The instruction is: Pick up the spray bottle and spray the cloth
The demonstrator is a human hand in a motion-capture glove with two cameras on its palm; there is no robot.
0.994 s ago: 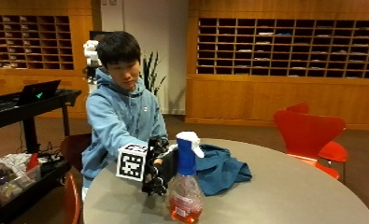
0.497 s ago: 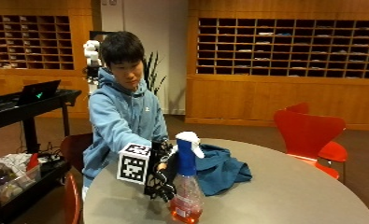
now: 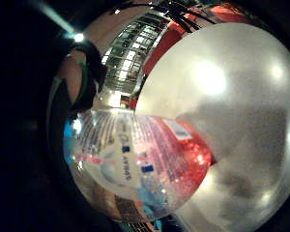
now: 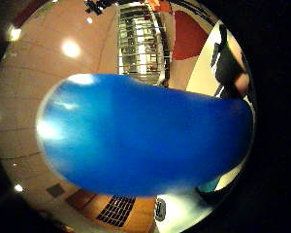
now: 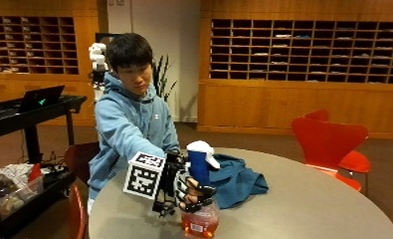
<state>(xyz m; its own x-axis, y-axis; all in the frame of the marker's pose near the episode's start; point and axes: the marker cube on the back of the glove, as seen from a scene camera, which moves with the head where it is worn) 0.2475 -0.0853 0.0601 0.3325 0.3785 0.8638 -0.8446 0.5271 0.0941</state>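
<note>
The gloved right hand (image 5: 191, 191) grasps the spray bottle (image 5: 199, 199) by its blue neck, the bottle upright on the counter (image 5: 315, 209) just beside the blue cloth (image 5: 239, 179). Part-filled with liquid, it probably feels bottom-heavy and smooth; the neck suits trigger reach.

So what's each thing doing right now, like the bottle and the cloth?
Clear spray bottle with blue neck and white nozzle: upright, gripped around the neck.
Black-gloved right hand: fingers curled round the bottle.
Crumpled blue cloth: bunched on the table behind the bottle.
Round grey table: bearing the cloth.
</note>
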